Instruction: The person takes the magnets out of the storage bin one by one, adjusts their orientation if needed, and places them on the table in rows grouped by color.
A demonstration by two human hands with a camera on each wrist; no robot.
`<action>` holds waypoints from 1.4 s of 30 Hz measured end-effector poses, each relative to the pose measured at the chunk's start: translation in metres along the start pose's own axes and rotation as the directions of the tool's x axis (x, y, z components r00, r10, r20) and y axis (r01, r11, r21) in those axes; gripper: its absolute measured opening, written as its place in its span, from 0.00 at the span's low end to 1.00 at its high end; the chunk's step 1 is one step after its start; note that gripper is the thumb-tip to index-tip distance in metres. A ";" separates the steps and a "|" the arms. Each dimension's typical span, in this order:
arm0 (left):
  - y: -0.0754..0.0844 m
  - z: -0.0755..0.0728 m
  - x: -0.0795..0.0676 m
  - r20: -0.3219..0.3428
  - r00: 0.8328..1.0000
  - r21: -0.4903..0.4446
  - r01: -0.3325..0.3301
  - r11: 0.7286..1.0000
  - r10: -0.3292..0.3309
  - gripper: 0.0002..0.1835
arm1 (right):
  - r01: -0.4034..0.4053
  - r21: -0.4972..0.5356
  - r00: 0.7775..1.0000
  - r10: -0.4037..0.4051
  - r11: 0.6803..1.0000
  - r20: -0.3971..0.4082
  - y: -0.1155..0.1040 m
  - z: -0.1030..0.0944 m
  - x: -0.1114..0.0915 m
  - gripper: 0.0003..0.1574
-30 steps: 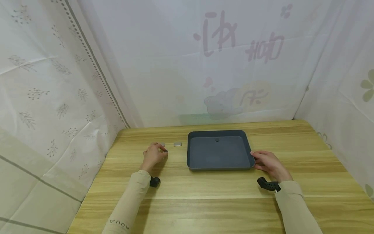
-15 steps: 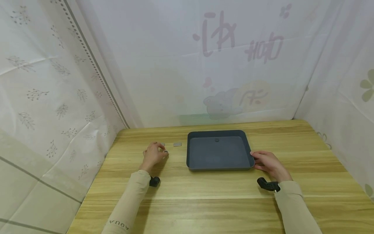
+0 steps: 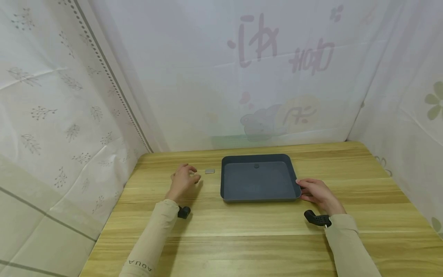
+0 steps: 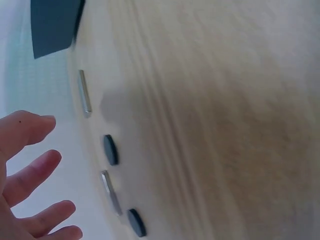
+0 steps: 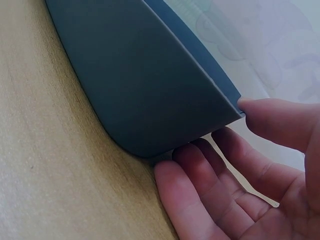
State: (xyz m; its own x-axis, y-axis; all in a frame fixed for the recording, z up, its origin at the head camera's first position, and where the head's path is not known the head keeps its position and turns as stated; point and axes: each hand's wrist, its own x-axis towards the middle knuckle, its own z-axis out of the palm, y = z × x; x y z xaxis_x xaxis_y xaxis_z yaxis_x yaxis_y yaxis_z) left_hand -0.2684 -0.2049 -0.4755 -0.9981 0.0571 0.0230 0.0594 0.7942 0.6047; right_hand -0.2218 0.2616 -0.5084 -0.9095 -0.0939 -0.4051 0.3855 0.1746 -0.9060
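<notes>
My left hand (image 3: pixel 183 179) hovers over the left part of the table with its fingers apart and nothing between them. Below it, the left wrist view shows two dark round discs (image 4: pixel 111 149) and two thin silver rectangular pieces (image 4: pixel 84 93) lying in a row on the wood. In the head view one silver piece (image 3: pixel 209 171) shows plainly; the hand mostly hides the others. At the right end of a dark grey rectangular tray (image 3: pixel 261 181), my right hand (image 3: pixel 316 192) grips the wall, thumb on the rim (image 5: pixel 242 102) and fingers against the outside.
Another small dark disc (image 3: pixel 256 166) shows at the far side inside the tray. A wooden table (image 3: pixel 242 246) bears everything. Printed fabric sheets (image 3: pixel 194 77) stand behind and at both sides. Each wrist wears a black camera mount (image 3: pixel 184 212).
My left thumb and fingers have spread apart; earlier they were close together at a small dark disc. My right hand and the tray have stayed in place.
</notes>
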 end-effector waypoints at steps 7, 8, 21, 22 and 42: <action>0.015 -0.002 0.004 -0.015 1.000 0.030 -0.022 0.999 0.023 0.16 | -0.008 -0.002 1.000 0.008 1.000 0.003 0.000 -0.001 0.000 0.37; 0.017 -0.002 0.005 -0.016 1.000 0.028 -0.026 0.999 0.026 0.16 | -0.009 -0.003 1.000 0.009 1.000 0.002 0.000 -0.001 0.000 0.37; 0.060 0.004 0.017 -0.077 0.990 -0.093 -0.123 0.988 0.116 0.15 | -0.011 -0.005 1.000 0.012 1.000 0.004 0.000 -0.002 -0.002 0.39; 0.064 0.005 0.018 -0.080 0.990 -0.104 -0.128 0.986 0.120 0.15 | -0.013 -0.005 1.000 0.013 1.000 0.004 0.000 -0.002 -0.002 0.39; 0.127 0.042 0.039 0.003 0.976 -0.229 -0.211 0.950 0.217 0.14 | -0.004 -0.005 1.000 0.004 1.000 0.009 0.000 -0.001 0.000 0.39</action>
State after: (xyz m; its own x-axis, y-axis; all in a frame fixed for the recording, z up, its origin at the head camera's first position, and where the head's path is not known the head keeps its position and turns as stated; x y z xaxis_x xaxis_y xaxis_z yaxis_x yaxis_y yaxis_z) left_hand -0.2992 -0.0763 -0.4314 -0.9614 0.2298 0.1516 0.2630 0.6043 0.7521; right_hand -0.2218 0.2625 -0.5083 -0.9063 -0.1019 -0.4101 0.3887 0.1794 -0.9037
